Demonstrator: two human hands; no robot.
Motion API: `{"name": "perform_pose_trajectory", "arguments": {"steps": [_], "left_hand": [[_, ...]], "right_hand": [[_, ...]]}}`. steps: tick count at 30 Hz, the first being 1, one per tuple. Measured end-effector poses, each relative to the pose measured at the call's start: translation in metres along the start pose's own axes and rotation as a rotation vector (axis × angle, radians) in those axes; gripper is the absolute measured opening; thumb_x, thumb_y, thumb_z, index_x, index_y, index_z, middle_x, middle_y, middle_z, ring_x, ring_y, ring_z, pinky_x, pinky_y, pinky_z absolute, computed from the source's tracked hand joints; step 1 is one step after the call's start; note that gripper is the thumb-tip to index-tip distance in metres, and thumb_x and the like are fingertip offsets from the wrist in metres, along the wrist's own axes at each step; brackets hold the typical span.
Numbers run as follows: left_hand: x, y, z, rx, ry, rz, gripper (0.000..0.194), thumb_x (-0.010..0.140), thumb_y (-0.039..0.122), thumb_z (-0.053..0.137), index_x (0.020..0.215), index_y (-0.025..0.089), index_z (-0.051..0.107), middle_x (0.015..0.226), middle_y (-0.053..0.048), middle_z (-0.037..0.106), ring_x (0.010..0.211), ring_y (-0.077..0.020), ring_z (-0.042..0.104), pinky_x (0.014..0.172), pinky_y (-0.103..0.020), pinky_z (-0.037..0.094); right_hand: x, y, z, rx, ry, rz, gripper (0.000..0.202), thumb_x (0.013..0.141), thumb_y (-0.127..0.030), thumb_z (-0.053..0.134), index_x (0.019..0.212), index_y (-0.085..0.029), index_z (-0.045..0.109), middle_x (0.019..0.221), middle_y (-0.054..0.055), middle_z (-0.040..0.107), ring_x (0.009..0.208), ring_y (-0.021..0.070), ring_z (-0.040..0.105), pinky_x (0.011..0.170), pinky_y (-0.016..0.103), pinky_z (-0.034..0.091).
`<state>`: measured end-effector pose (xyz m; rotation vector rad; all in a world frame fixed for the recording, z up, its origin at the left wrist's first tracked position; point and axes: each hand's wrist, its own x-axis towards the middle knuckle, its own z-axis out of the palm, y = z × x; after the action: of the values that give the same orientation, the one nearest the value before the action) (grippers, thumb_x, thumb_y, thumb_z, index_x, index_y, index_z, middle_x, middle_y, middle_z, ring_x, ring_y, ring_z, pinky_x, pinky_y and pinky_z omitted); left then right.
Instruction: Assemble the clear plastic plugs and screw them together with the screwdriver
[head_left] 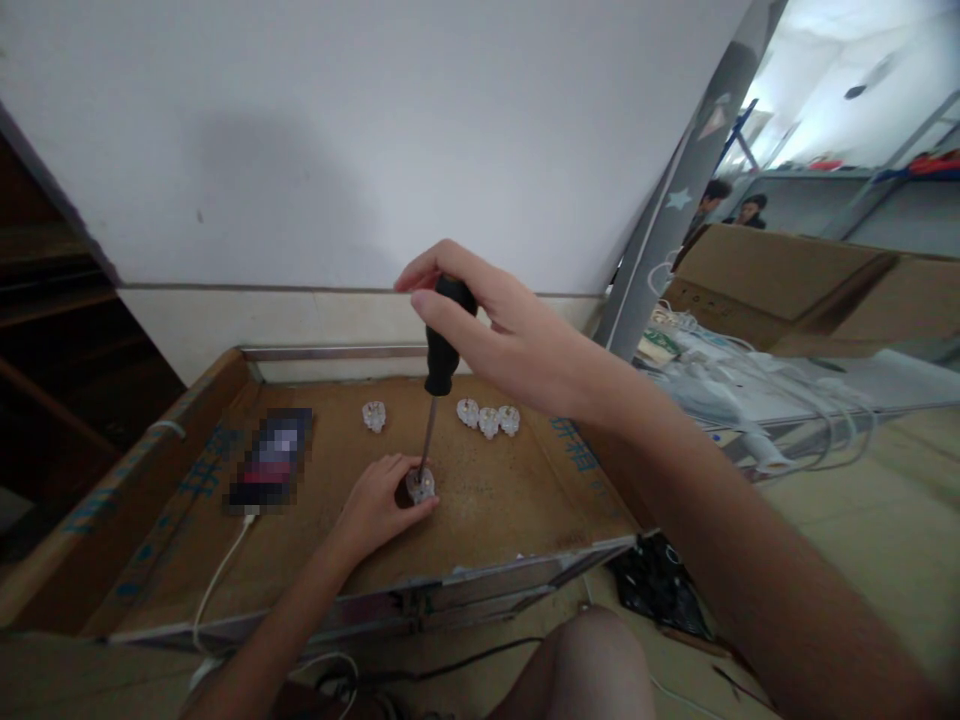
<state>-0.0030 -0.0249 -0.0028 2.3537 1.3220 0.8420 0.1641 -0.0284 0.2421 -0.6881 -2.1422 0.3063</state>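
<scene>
My right hand [502, 335] grips the black handle of a screwdriver [441, 355], held nearly upright above a brown cardboard work surface [487, 500]. Its metal shaft runs down into a small white plug part [421, 487]. My left hand [375, 505] pins that part to the surface with thumb and fingers. Further back, three more white plug parts [488, 418] lie in a row, and a single one [373, 415] lies to their left.
A phone [271, 458] with a white cable [217, 580] lies at the left of the surface. A white wall stands behind. White cables and plugs [750, 390] and cardboard boxes [810, 290] are at right. Two people [731, 205] sit far back. My knee [592, 665] is below.
</scene>
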Motion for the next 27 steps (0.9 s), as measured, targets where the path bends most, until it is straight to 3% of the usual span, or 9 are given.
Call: {"name": "perform_pose_trajectory", "arguments": {"steps": [2, 3, 6, 8, 13, 18, 21, 23, 27], "left_hand": [[0.000, 0.000, 0.000, 0.007, -0.002, 0.004, 0.040, 0.076, 0.043, 0.061, 0.108, 0.020, 0.058, 0.096, -0.006, 0.063, 0.092, -0.0235, 0.058, 0.081, -0.037, 0.045], [0.000, 0.000, 0.000, 0.010, 0.000, 0.004, 0.040, 0.076, 0.043, 0.061, 0.108, 0.020, 0.058, 0.096, -0.006, 0.063, 0.091, -0.0235, 0.058, 0.080, -0.037, 0.045], [0.000, 0.000, 0.001, 0.014, 0.012, 0.001, 0.040, 0.076, 0.042, 0.062, 0.108, 0.019, 0.058, 0.098, -0.006, 0.064, 0.093, -0.0237, 0.058, 0.081, -0.037, 0.045], [-0.001, -0.001, 0.001, 0.011, 0.009, -0.005, 0.041, 0.076, 0.041, 0.063, 0.110, 0.019, 0.058, 0.101, -0.007, 0.064, 0.095, -0.0239, 0.058, 0.084, -0.038, 0.044], [-0.001, -0.001, 0.001, 0.012, -0.012, -0.048, 0.045, 0.076, 0.044, 0.062, 0.114, 0.021, 0.057, 0.102, -0.007, 0.064, 0.094, -0.0244, 0.059, 0.084, -0.038, 0.045], [-0.001, -0.001, 0.001, 0.012, -0.016, -0.044, 0.045, 0.075, 0.044, 0.062, 0.114, 0.021, 0.057, 0.103, -0.007, 0.065, 0.094, -0.0239, 0.059, 0.085, -0.038, 0.044], [-0.001, -0.002, 0.002, 0.009, -0.003, -0.044, 0.046, 0.076, 0.045, 0.061, 0.114, 0.021, 0.057, 0.100, -0.006, 0.065, 0.092, -0.0235, 0.059, 0.084, -0.037, 0.045], [-0.002, -0.001, 0.002, 0.008, 0.002, -0.045, 0.046, 0.075, 0.045, 0.061, 0.115, 0.021, 0.057, 0.100, -0.006, 0.065, 0.092, -0.0235, 0.059, 0.084, -0.037, 0.045], [-0.002, -0.001, 0.002, 0.008, -0.015, -0.051, 0.045, 0.076, 0.044, 0.061, 0.114, 0.021, 0.056, 0.102, -0.006, 0.064, 0.095, -0.0234, 0.058, 0.085, -0.037, 0.044]], "right_hand": [[-0.001, -0.004, -0.002, 0.032, -0.088, -0.008, 0.013, 0.085, -0.017, 0.050, 0.094, -0.020, 0.058, 0.076, -0.002, 0.056, 0.070, 0.0101, 0.051, 0.064, 0.023, 0.039], [-0.001, -0.005, -0.002, 0.011, -0.068, 0.004, 0.011, 0.084, -0.018, 0.052, 0.092, -0.020, 0.058, 0.074, -0.002, 0.056, 0.069, 0.0106, 0.051, 0.064, 0.024, 0.038], [-0.002, -0.002, 0.000, -0.126, 0.160, 0.094, 0.009, 0.080, -0.024, 0.060, 0.075, -0.018, 0.056, 0.062, -0.001, 0.051, 0.069, 0.0142, 0.053, 0.065, 0.026, 0.039], [-0.002, 0.000, 0.001, -0.169, 0.237, 0.145, 0.012, 0.077, -0.024, 0.063, 0.071, -0.018, 0.054, 0.063, 0.000, 0.051, 0.074, 0.0168, 0.054, 0.068, 0.029, 0.040], [-0.002, -0.001, -0.002, 0.001, -0.037, -0.019, 0.011, 0.075, -0.018, 0.064, 0.084, -0.020, 0.057, 0.079, 0.000, 0.060, 0.079, 0.0149, 0.056, 0.071, 0.028, 0.042], [0.000, -0.006, -0.003, -0.309, 0.070, 0.095, 0.019, 0.086, -0.033, 0.052, 0.088, -0.015, 0.056, 0.075, 0.004, 0.058, 0.085, 0.0194, 0.057, 0.075, 0.031, 0.042], [-0.001, -0.013, -0.006, -0.351, -0.133, 0.051, 0.022, 0.088, -0.027, 0.047, 0.106, -0.016, 0.053, 0.092, 0.004, 0.060, 0.085, 0.0141, 0.056, 0.075, 0.027, 0.042], [-0.002, -0.018, -0.007, -0.377, -0.216, 0.025, 0.024, 0.089, -0.026, 0.046, 0.110, -0.017, 0.052, 0.092, 0.003, 0.060, 0.081, 0.0120, 0.056, 0.073, 0.026, 0.042], [-0.005, -0.019, -0.006, -0.610, -0.029, 0.161, 0.031, 0.090, -0.037, 0.044, 0.099, -0.011, 0.057, 0.080, 0.007, 0.059, 0.080, 0.0189, 0.057, 0.072, 0.031, 0.042]]}}
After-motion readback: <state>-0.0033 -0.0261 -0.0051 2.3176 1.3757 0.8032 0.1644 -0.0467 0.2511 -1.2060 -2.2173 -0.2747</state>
